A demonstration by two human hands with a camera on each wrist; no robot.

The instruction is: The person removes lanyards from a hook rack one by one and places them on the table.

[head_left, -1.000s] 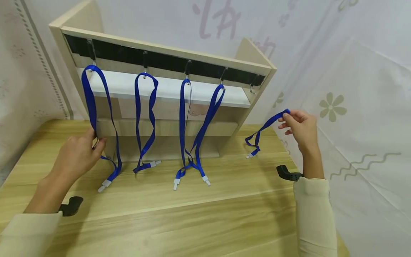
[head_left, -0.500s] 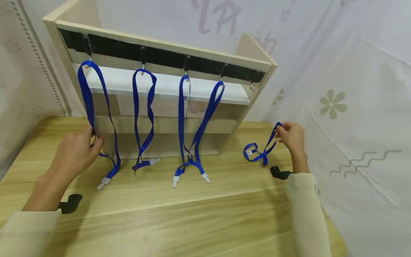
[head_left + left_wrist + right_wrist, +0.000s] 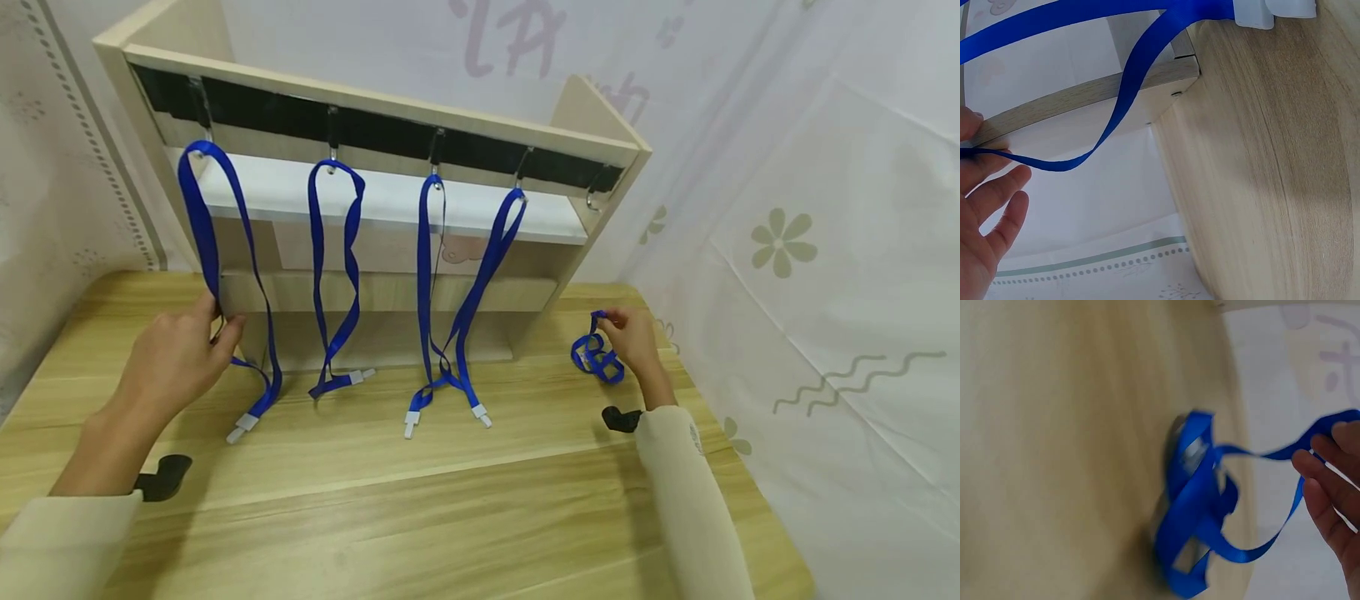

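Note:
Blue lanyards with white plastic clips hang from hooks on the wooden shelf unit. My left hand (image 3: 176, 354) is at the unit's left side and pinches one strap of the leftmost lanyard (image 3: 251, 237); in the left wrist view that strap (image 3: 1125, 94) runs in between thumb and fingers of the hand (image 3: 988, 212). At the right, my right hand (image 3: 633, 340) pinches the upper end of a loose blue lanyard (image 3: 600, 367). Most of this lanyard lies in loops on the table. The right wrist view shows the looped strap (image 3: 1194, 494) beside the fingers of the hand (image 3: 1335, 481).
A black strip (image 3: 262, 110) along the shelf unit (image 3: 390, 296) carries a row of hooks; the rightmost hook (image 3: 592, 200) bears no lanyard. Other lanyards (image 3: 351, 242) hang from the middle hooks, their clips near the wooden table (image 3: 420, 517). A patterned white cloth (image 3: 847, 350) stands behind and right.
My right hand has moved down and to the left, and the lanyard it holds has sunk into loops on the table. The left hand has stayed in place. The view has shifted slightly.

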